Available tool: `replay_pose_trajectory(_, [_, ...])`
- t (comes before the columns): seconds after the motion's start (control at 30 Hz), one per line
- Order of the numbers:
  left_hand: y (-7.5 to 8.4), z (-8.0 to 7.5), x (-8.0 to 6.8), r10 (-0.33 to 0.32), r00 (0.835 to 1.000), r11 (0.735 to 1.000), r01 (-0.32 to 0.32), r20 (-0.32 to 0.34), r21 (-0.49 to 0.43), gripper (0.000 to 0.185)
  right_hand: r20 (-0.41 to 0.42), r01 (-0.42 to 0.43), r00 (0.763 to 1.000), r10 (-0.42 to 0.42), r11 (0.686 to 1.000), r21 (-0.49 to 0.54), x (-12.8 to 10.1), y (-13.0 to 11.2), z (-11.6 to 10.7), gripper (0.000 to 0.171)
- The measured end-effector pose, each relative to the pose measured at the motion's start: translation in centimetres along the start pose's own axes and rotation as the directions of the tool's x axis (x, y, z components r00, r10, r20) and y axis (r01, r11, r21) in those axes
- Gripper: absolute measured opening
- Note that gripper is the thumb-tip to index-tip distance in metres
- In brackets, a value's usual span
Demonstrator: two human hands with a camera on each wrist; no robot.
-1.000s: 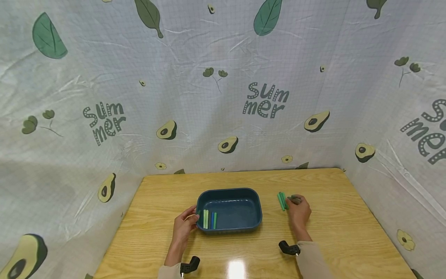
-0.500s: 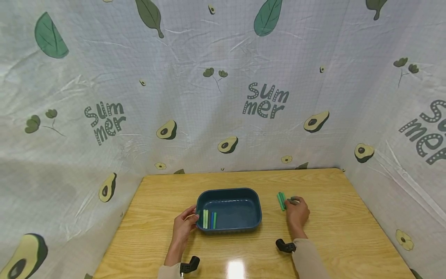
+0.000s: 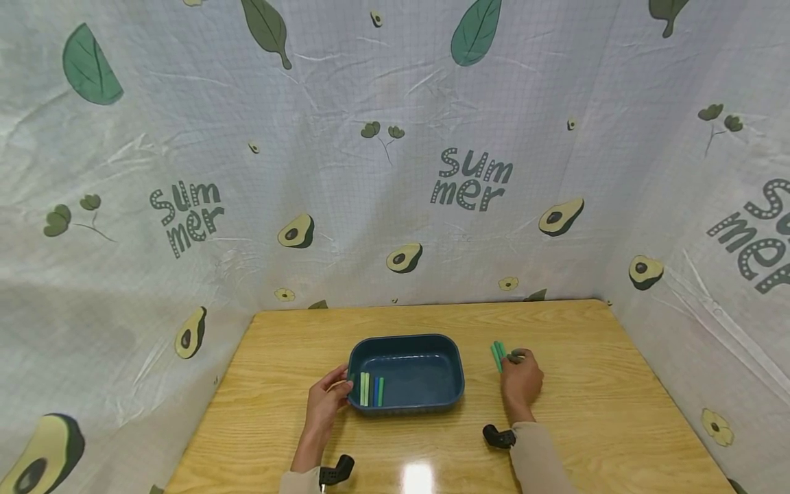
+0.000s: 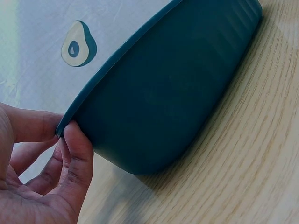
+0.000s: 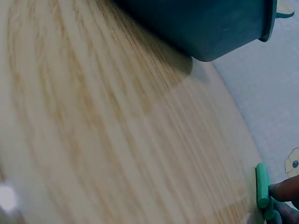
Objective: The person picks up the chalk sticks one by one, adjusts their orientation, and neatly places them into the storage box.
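My left hand pinches the left rim of a dark teal rectangular tray, thumb and forefinger on either side of the edge in the left wrist view. Short coloured sticks stand side by side in the tray's left end: pale yellow-green sticks, a blue stick and a green stick. Right of the tray, my right hand has curled fingers around a dark green stick, mostly hidden. Its fingertips meet bright green sticks lying on the table. A fingertip touches one green stick in the right wrist view.
The wooden table bears the tray near its middle. A white patterned sheet hangs behind the table and along both sides. A black wrist camera sits on the right sleeve, another wrist camera on the left.
My right hand has shifted a little left and toward me, now covering more of the bright green sticks. My left hand and the tray stay in place.
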State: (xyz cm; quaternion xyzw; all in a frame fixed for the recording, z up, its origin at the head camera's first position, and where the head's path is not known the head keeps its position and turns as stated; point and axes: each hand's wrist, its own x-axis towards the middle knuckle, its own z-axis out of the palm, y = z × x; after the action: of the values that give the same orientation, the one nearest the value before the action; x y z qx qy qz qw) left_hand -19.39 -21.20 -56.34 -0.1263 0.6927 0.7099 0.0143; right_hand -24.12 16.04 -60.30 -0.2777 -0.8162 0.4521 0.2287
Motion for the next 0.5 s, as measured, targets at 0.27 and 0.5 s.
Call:
replay_pose_trajectory(0.27, [0.06,0.07,0.01,-0.003,1.0,1.0,0.003,-0.006,-0.002,0.047,-0.001,-0.001,1.0,0.001,1.0,-0.021,-0.12,-0.41,-0.05,0.026])
replay_pose_trajectory(0.5, [-0.44,-0.11,0.21,0.004,1.0,1.0,-0.004,-0.01,0.003,0.047,0.006,-0.008,1.0,0.009,0.999,-0.047,-0.16,-0.4,-0.06,0.024])
